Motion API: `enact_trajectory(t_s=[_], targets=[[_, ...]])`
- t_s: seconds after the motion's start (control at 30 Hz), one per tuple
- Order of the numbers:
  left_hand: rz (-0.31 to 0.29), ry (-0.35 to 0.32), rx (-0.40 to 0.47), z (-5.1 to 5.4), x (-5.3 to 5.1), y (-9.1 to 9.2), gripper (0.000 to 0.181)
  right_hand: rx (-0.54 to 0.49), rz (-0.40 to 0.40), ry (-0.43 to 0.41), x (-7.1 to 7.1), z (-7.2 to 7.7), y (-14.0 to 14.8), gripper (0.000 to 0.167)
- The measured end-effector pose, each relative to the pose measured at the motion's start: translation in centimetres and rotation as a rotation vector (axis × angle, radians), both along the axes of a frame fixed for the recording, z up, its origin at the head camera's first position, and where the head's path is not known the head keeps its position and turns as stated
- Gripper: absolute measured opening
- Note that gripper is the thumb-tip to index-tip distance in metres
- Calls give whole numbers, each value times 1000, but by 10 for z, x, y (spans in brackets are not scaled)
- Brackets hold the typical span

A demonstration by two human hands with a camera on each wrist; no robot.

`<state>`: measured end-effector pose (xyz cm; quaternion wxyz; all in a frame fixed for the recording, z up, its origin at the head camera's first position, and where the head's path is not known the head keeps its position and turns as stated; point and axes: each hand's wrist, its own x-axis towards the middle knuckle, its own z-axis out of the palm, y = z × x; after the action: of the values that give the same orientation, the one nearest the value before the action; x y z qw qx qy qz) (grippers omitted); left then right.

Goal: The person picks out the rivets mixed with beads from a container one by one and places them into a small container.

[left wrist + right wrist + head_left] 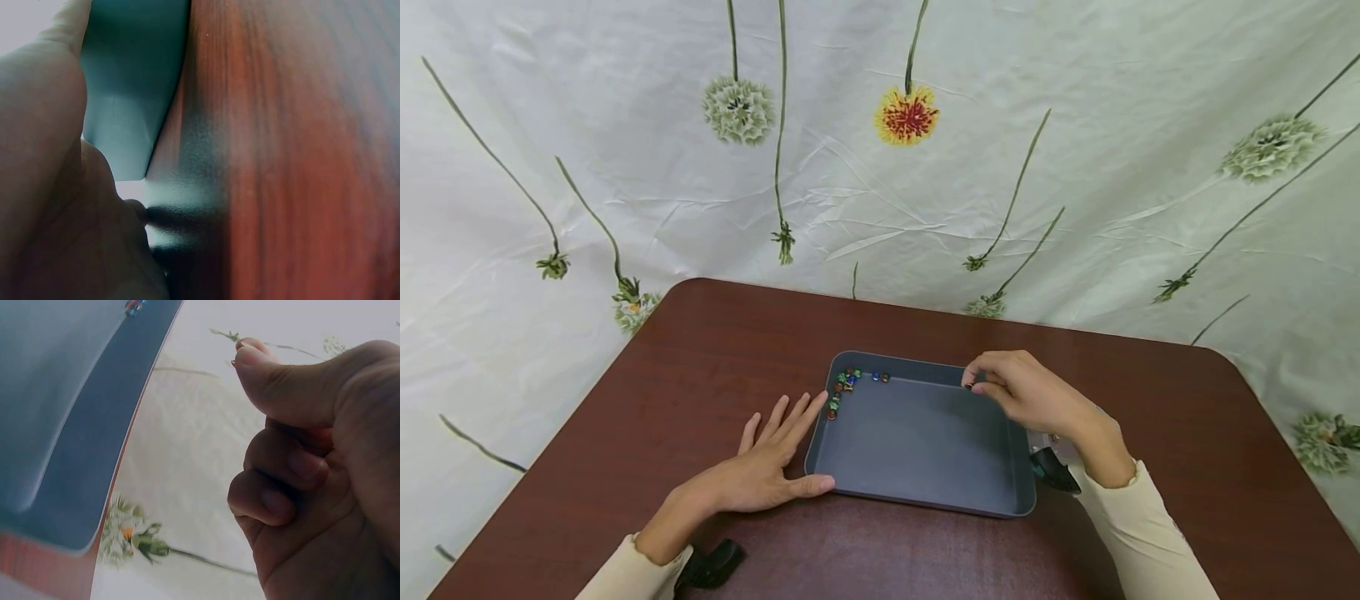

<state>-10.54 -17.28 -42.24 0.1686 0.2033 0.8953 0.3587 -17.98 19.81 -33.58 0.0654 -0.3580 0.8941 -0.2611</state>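
Note:
A dark grey rectangular tray (917, 442) lies on the table. Small shiny beads (837, 402) in red, green, blue and gold line its left wall and far left corner; a blue one (876, 377) and a brownish one (886, 377) sit slightly apart along the far wall. Over the tray's far right part, my right hand (1033, 396) pinches a small dark bead (968, 386) between thumb and index finger, other fingers curled in the right wrist view. My left hand (767, 471) lies with fingers spread at the tray's left side, its thumb at the near left corner.
Partly hidden under the right wrist, a clear container (1039, 442) with small things in it stands beside the tray's right wall. The reddish-brown table (737, 333) ends at a white flowered cloth (850, 167) behind. Each wrist wears a black device (711, 565).

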Motion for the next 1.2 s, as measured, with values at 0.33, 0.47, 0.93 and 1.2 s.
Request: enact_trajectory(t_s=[0.33,0.47,0.93,1.2], targets=[[-6,1,0,0,-2,1,100,-16,-55,79,12,-2,41,19],[-5,2,-4,1,-2,0,100,-22,-81,112,19,-3,55,19],[-4,-6,7,3,0,-1,100,0,-137,133,33,-13,84,24],[-4,-4,8,2,0,0,100,6,-153,174,36,-16,94,25]])
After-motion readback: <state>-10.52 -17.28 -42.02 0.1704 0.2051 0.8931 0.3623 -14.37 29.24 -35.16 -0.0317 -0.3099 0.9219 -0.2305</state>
